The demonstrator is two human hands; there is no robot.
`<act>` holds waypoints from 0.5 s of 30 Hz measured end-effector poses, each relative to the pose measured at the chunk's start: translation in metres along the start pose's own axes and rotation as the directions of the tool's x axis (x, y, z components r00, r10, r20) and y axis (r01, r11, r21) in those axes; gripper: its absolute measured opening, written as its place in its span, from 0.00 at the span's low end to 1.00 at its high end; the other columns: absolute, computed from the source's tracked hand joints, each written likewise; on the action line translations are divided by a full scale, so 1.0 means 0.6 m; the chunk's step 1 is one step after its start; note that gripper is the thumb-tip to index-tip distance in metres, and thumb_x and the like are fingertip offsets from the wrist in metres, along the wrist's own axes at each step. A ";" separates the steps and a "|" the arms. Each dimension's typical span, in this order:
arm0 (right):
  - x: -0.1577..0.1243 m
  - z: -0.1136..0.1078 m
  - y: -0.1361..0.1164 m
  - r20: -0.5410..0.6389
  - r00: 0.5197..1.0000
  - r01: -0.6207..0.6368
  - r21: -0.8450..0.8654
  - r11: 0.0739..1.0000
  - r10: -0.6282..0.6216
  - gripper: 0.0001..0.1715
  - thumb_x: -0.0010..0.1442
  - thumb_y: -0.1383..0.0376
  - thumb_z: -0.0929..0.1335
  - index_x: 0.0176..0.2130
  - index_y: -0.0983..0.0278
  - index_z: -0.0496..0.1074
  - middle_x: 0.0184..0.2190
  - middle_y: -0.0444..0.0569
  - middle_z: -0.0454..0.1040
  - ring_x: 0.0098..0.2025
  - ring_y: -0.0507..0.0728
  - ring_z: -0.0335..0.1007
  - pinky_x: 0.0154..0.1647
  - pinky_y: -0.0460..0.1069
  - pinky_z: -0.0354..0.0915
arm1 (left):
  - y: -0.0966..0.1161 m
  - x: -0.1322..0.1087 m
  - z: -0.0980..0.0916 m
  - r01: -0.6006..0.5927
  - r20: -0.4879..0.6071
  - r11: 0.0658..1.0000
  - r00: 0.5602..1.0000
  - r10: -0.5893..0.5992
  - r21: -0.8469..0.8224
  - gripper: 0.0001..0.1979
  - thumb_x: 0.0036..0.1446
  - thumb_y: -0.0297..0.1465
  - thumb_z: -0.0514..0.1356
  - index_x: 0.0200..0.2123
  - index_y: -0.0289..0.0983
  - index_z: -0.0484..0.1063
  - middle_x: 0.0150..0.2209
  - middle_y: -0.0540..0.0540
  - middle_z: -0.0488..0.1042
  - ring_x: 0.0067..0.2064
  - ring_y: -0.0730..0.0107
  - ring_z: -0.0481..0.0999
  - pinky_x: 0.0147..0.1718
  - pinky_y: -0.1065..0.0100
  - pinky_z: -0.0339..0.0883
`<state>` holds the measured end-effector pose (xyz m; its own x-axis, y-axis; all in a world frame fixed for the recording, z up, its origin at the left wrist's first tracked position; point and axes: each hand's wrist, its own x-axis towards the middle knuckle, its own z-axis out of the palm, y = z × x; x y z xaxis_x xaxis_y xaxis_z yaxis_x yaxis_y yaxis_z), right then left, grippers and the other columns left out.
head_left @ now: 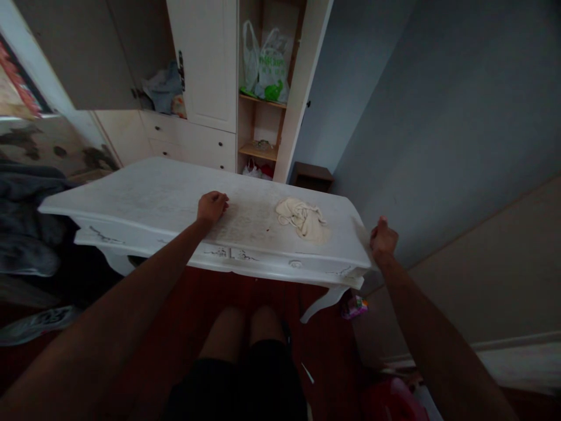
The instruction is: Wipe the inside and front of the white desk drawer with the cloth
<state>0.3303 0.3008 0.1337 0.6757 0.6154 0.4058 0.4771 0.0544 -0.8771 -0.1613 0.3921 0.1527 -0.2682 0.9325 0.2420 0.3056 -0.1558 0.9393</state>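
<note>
Roughly: our left hand (212, 207) rested curled on the white table (144, 193), holding nothing we could see. Our right hand (383, 237) clasped the table's right end. The cloth (303, 218) lay untouched between them. The top looked smudged, probably little done.

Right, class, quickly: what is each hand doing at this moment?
Left hand: fingers curled, resting on the table, holding nothing visible.
Right hand: closed on the table's right end.

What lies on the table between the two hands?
A crumpled cream cloth, on the white table between left hand and right hand; head view shows it.
</note>
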 end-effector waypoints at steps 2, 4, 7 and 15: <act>-0.002 0.000 -0.004 -0.007 0.999 -0.048 0.015 0.999 0.048 0.35 0.60 0.39 0.58 0.15 0.59 0.59 0.07 0.38 0.54 0.11 0.49 0.51 0.14 0.46 0.50 | 0.002 -0.002 -0.001 0.002 -0.005 1.000 1.000 -0.002 0.002 0.10 0.46 0.37 0.56 0.25 0.36 0.72 0.21 0.49 0.71 0.22 0.73 0.69 0.21 0.73 0.61; -0.002 0.001 -0.007 0.006 0.995 -0.096 0.028 0.995 0.096 0.34 0.61 0.41 0.58 0.15 0.59 0.58 0.06 0.39 0.53 0.10 0.50 0.50 0.14 0.46 0.50 | 0.004 -0.003 -0.001 0.007 -0.006 1.000 1.000 -0.007 -0.008 0.10 0.46 0.37 0.56 0.25 0.36 0.71 0.21 0.49 0.71 0.22 0.73 0.69 0.21 0.73 0.61; -0.003 0.001 -0.011 -0.001 0.996 -0.090 0.045 0.995 0.090 0.31 0.60 0.47 0.61 0.13 0.59 0.58 0.07 0.40 0.57 0.12 0.50 0.53 0.15 0.47 0.52 | 0.006 -0.005 -0.002 0.012 -0.003 1.000 1.000 -0.012 -0.022 0.10 0.46 0.37 0.57 0.25 0.36 0.71 0.20 0.49 0.71 0.21 0.74 0.68 0.21 0.73 0.61; 0.004 0.001 -0.003 -0.012 1.000 0.020 0.080 0.997 -0.019 0.09 0.46 0.61 0.71 0.27 0.65 0.75 0.29 0.49 0.78 0.32 0.55 0.72 0.33 0.48 0.66 | 0.004 -0.004 -0.002 0.003 -0.002 1.000 1.000 -0.003 -0.012 0.10 0.47 0.37 0.57 0.25 0.36 0.71 0.21 0.49 0.71 0.21 0.73 0.67 0.20 0.73 0.61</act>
<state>0.3307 0.3027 0.1363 0.6735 0.6046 0.4253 0.4438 0.1294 -0.8867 -0.1610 0.3894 0.1545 -0.2707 0.9324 0.2397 0.2937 -0.1571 0.9429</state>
